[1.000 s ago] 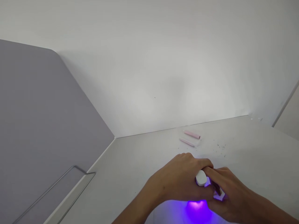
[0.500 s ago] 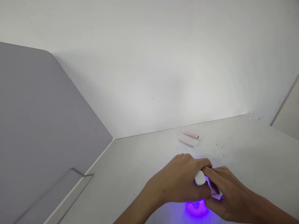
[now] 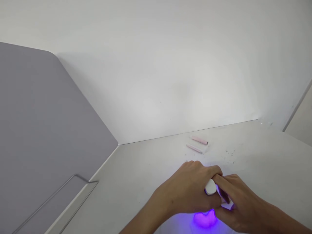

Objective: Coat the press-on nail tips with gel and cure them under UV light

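My left hand is closed around a small white handheld lamp, whose rounded end sticks out between thumb and fingers. Violet light comes from it, making a bright purple patch below the hands. My right hand meets the left one, its fingers bent and touching the left fingers. Between the right thumb and index finger a pale, violet-lit bit shows. What the right fingers grip is mostly hidden.
On the white tabletop beyond my hands lie a pink tube and a thin pink stick. Tiny dark specks are scattered to their right. A grey panel and a bent metal rod stand at left.
Both hands stay together, with only a very slight shift to the right. The purple patch has changed shape a little, and the lamp is still held.
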Tool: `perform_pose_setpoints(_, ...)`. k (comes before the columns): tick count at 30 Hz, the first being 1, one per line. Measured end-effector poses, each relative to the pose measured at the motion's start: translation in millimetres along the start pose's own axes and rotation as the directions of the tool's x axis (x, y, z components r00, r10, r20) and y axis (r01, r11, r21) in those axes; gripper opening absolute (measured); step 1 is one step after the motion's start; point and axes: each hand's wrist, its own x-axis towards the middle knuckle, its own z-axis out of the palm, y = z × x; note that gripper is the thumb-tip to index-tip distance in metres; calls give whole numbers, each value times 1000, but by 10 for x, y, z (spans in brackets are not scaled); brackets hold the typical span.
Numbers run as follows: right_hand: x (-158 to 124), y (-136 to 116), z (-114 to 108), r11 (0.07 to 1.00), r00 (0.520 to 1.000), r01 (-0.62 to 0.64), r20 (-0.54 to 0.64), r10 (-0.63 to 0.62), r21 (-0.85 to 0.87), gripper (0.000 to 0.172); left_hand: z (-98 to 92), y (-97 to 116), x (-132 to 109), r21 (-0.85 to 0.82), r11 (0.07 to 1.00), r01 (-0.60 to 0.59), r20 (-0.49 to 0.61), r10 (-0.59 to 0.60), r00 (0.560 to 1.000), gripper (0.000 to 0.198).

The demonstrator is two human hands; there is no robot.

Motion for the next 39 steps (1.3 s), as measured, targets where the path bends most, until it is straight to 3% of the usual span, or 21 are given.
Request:
perform_pose_setpoints(9,-49,87,132,998,989,68,-128,-68,-5,23,28,2,-12,29,999,-29,-49,30,998,10)
perform_pose_setpoints(15,-47,55,63,997,995,61,-73,-64,-42,22,27,3,-8,49,999,-14,-33,15,999,11)
perform_pose_setpoints(21,-70,68,134,998,989,62,-135,-63,-9,23,26,5,-16,23,1000,-19,-41,20,999,10)
perform_pose_setpoints(39,-19,31,68,999,998,32,-62,-30,19,24,9,21,-24,39,999,-13,-28,14,999,10)
